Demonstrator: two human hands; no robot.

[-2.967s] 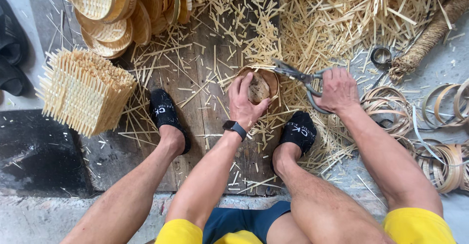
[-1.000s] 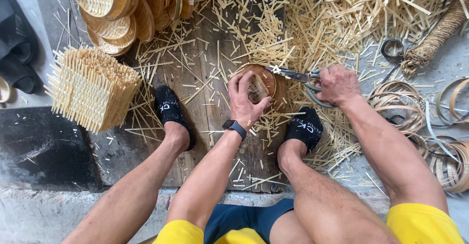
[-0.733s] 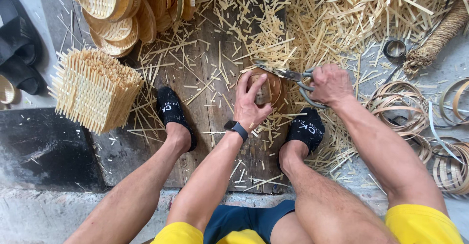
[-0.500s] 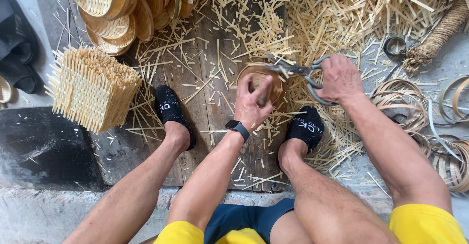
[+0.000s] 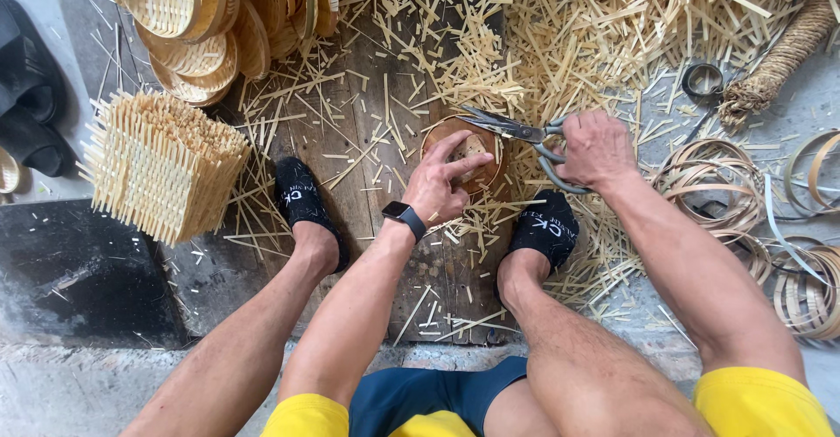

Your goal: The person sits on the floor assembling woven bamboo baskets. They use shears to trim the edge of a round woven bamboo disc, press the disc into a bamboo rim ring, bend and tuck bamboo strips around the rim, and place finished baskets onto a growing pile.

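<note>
A small round woven basket (image 5: 464,153) was held down on a dark wooden board (image 5: 385,139) on the floor, between the two feet in black socks. The left hand (image 5: 444,183) was pressed onto it, fingers spread over the rim and into the bowl, so that part of the weave was hidden. The right hand (image 5: 595,148) was closed through the loops of a pair of grey-handled shears (image 5: 521,132), whose blades lay at the basket's far rim; whether the blades were parted or shut could not be told.

The basket was judged light and springy rather than rigid (thin split strips, loosely stiffened by a hoop at the rim), so it would likely slide or tip under the shears unless pinned from above. The rim was taken to be the firmest place for a grip; the projecting strip ends looked brittle and sharp, and could splinter if pinched.

Pale offcuts (image 5: 612,26) were strewn thickly over the board and the floor beyond it. To the left stood a square untrimmed weave (image 5: 162,166) with bristling ends, and finished round baskets (image 5: 192,17) were stacked above it. Coiled hoops of thin strip (image 5: 709,183) lay just beside the right forearm.
</note>
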